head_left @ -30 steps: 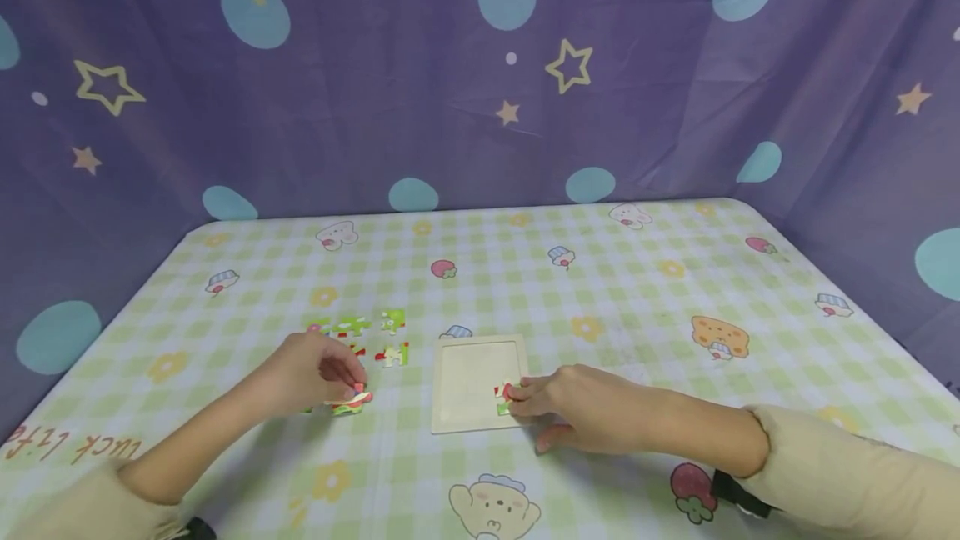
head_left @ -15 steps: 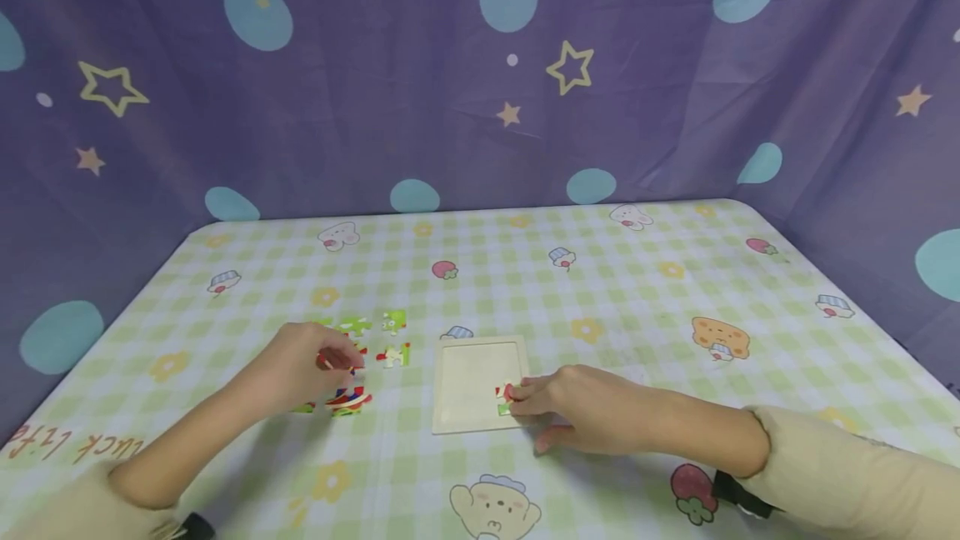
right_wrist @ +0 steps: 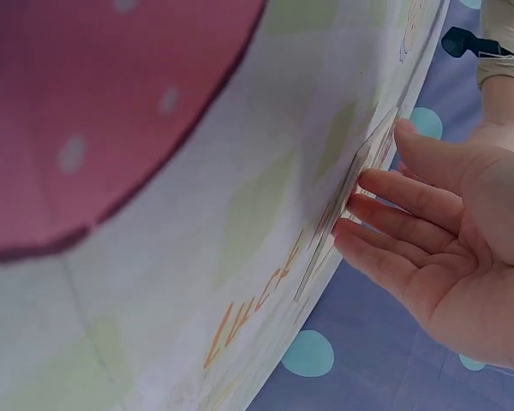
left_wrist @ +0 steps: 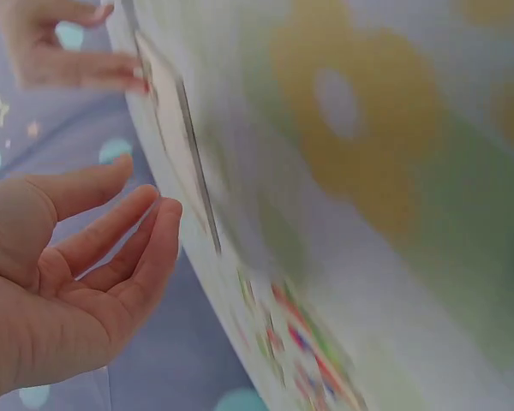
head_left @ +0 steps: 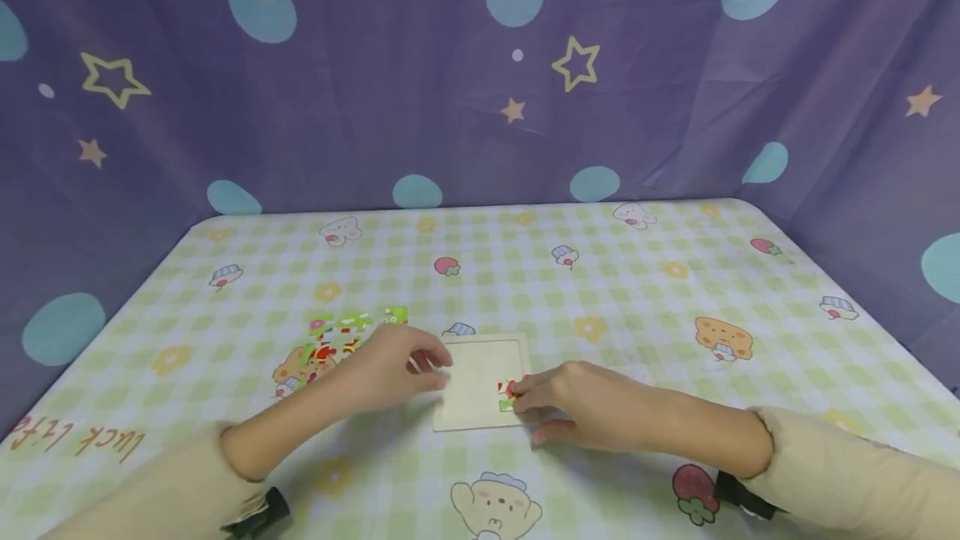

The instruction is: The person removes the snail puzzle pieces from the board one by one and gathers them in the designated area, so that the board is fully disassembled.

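Note:
A square, pale wooden puzzle tray point(head_left: 480, 425) lies flat on the table. In its lower right corner sits a red, white and green jigsaw piece point(head_left: 505, 403). The straight fingers of my right hand point(head_left: 588, 407) rest on that piece and the tray's right edge, partly covering both. My left hand point(head_left: 390, 369) hovers at the tray's left side, thumb and loosely bent fingers apart; no piece shows between them in the left wrist view. Several colourful jigsaw pieces point(head_left: 347, 330) lie left of the tray, some hidden behind my left hand and forearm.
A checked tablecloth point(head_left: 637, 290) with printed cartoon figures covers the table. Behind it hangs a purple curtain point(head_left: 420, 90) with stars and blue ovals. Dark straps point(head_left: 262, 513) show at the cuffs of both beige sleeves point(head_left: 840, 457).
My left hand has moved right, from over the loose pieces to the tray's left edge, uncovering some of them. My right hand has stayed on the piece in the tray.

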Demonstrator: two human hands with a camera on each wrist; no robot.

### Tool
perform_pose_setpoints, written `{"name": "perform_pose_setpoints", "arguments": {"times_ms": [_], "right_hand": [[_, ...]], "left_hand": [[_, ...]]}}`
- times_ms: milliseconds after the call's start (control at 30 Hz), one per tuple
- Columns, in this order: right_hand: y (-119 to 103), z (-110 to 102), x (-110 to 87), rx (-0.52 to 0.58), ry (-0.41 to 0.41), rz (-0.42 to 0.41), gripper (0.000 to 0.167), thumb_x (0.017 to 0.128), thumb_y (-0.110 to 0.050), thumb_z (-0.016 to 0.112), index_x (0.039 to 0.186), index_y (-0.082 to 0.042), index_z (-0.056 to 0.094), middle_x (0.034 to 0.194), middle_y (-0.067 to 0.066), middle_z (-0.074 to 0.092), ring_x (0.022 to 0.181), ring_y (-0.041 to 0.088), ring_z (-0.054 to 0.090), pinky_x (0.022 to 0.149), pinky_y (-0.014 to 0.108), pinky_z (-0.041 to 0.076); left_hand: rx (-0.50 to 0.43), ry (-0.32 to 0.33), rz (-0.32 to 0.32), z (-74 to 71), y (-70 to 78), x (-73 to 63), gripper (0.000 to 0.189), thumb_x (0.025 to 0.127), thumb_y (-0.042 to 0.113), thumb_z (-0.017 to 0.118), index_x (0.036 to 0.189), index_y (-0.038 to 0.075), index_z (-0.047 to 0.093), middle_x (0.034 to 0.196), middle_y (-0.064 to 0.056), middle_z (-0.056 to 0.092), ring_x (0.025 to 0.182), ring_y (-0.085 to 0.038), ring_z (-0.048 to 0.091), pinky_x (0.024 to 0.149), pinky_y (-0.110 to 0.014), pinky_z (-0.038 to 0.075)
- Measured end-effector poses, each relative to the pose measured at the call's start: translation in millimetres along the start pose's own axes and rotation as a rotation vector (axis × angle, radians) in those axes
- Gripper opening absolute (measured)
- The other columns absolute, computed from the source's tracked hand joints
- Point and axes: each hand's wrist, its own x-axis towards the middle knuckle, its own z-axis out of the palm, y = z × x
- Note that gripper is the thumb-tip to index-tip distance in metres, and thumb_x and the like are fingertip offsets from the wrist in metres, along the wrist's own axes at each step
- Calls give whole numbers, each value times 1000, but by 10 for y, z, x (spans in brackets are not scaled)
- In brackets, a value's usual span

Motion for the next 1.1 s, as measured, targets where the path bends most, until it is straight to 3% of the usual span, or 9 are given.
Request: {"name": "perform_pose_setpoints", "arguments": {"times_ms": [133,367,567,767,1100], "right_hand": [[28,2,14,30,15,-20,31,85,-21,71,115,-11,69,130,8,64,119,20,63,96,27,52],[89,-10,53,68,36,-84,32,86,-18,71,115,-7,68,120,4,69,107,10,67,88,19,53],[134,-32,105,33,30,-46,33,85,-20,72,116,-7,68,123,9,68,112,17,66,88,22,54],[181,-30,132,-39,29,10,42,82,-22,74,120,-6,66,130,14,63,121,25,61,96,34,52],[195,-5,140,-32,11,73,54,81,-23,74,128,-1,60,138,18,54,125,31,56,95,34,52]], "left_hand": [[-9,-50,2,178,136,144,15,81,10,74,95,6,71,87,-1,70,78,-7,60,71,-18,49],[27,-63,41,387,277,295,15,76,8,76,89,4,71,79,-3,63,74,-13,52,67,-24,43],[18,-50,74,431,317,316,10,73,1,76,80,3,69,72,-3,61,70,-12,49,64,-21,42],[-1,-39,51,458,322,321,9,73,0,76,78,4,69,72,-1,62,69,-11,51,63,-20,43],[-107,-61,-11,461,332,353,10,76,2,75,74,3,66,67,-2,62,63,-8,52,57,-17,43]]}}
